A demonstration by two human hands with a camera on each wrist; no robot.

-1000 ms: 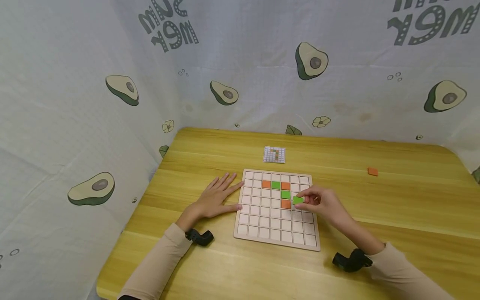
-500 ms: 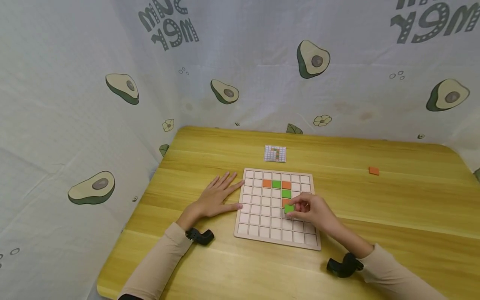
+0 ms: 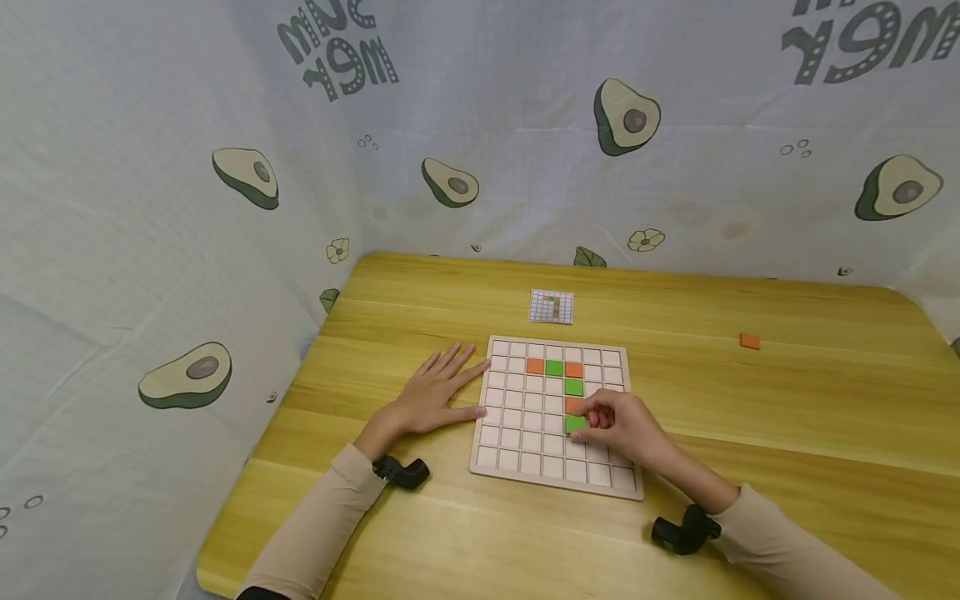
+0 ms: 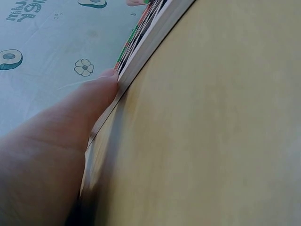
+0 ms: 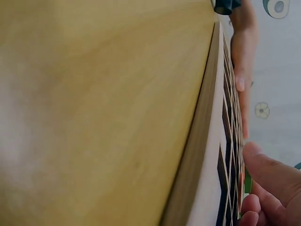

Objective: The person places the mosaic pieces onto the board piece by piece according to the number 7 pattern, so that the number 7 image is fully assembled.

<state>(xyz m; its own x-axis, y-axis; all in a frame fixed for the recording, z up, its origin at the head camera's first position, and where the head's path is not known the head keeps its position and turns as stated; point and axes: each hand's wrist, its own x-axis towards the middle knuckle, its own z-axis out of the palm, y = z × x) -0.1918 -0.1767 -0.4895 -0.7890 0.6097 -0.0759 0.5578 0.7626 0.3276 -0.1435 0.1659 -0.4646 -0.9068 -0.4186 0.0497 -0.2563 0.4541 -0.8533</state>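
A pale wooden grid board [image 3: 521, 439] lies on the table. My right hand [image 3: 626, 427] pinches a square green tile [image 3: 575, 424] between thumb and forefinger. That tile is at the cell just below an orange tile [image 3: 572, 405] partly covered by my finger; whether it lies fully flat is hard to tell. Above these are a second green tile [image 3: 573, 387] and a row of an orange, a green and an orange tile. My left hand [image 3: 427, 402] rests spread on the table, its thumb and forefinger touching the board's left edge. The left wrist view shows the thumb [image 4: 96, 96] against that edge.
A small printed card [image 3: 551, 307] with a coloured grid pattern lies behind the board. One loose orange tile [image 3: 750, 341] is on the table [image 3: 810, 400] at the right. A patterned white curtain [image 3: 525, 125] hangs behind and to the left.
My right hand has moved left and toward me, bringing the green tile from the right of the column to the cell below the lowest orange tile. The left hand has stayed in place.
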